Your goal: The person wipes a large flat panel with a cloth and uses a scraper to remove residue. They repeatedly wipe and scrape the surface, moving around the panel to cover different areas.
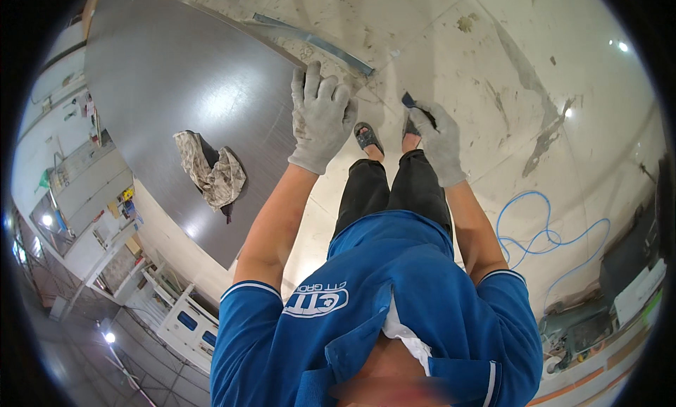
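1. Dark tool [409, 100], small, with a flared tip. Located in the right hand, out beyond the right corner of the panel, above the floor. Judged light and stiff; best held by the grip, clear of the tip, which may be sharp. Handle mostly hidden by the glove.
2. Right hand [438, 136], grey-gloved; fingers curled round the tool.
3. Left hand [321, 118], grey-gloved; palm unfolded, fingers raised, nothing seen in it. Set beside the panel's right corner; contact cannot be told. The hands are well apart.
4. Panel [155, 69], broad, dark grey, with a sheen. Judged stiff, heavy and perhaps slippery; best taken by two opposite edges, with corners guarded against knocks.
5. Cloth [227, 180], patterned, crumpled, on the panel between its left and right edges, toward the bottom corner. Judged soft and light; pinch any fold.
6. Metal strip [317, 42], on the floor beyond the panel's far edge.
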`<action>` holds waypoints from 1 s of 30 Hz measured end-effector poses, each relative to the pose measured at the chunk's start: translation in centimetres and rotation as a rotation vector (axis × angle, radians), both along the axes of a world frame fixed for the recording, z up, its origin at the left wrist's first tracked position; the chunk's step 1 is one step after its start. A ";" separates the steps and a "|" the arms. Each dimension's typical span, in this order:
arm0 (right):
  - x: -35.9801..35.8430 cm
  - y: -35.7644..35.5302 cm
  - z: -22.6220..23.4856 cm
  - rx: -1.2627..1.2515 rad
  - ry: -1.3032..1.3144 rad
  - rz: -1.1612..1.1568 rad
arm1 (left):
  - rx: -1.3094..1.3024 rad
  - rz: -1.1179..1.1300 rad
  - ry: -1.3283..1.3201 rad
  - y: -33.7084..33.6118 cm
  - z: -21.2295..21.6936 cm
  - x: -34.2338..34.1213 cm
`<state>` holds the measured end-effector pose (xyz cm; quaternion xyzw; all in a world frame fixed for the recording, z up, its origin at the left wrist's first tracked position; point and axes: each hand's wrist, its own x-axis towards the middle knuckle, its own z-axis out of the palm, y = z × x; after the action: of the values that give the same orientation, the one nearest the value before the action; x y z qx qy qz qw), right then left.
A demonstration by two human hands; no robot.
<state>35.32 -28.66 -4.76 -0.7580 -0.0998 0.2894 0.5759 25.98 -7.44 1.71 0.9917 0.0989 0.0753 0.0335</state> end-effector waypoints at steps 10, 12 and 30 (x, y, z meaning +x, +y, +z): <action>-2.7 6.4 1.4 0.262 0.317 0.193 | -0.313 0.247 -0.251 2.4 -0.1 -1.8; -3.0 6.6 1.0 0.053 0.244 0.115 | -0.151 0.294 -0.193 2.7 0.0 -2.8; -4.9 8.2 4.0 0.167 -0.197 0.006 | -0.073 0.298 -0.033 2.6 0.0 -3.0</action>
<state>30.42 -20.50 -0.71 -0.7318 -0.1820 0.2057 0.6237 22.98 -4.80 1.74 0.9627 0.2473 0.0919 0.0594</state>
